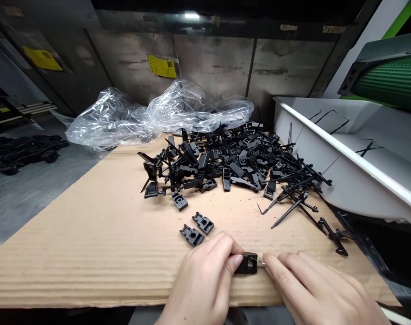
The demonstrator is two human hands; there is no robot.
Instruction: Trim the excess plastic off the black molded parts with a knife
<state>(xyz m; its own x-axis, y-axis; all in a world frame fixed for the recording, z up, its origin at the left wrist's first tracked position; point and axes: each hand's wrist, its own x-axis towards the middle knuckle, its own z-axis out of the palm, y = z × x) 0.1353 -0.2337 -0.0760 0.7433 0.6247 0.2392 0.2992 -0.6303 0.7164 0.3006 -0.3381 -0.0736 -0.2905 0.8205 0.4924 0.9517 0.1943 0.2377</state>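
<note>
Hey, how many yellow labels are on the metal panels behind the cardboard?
2: one yellow label at the upper left, another yellow label nearer the middle, above the clear plastic sheeting. The sheeting could hide more.

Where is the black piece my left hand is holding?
In the head view, the black piece is low, right of centre, over the cardboard near its front edge; your left hand grips its left end, your right hand is to its right.
</note>
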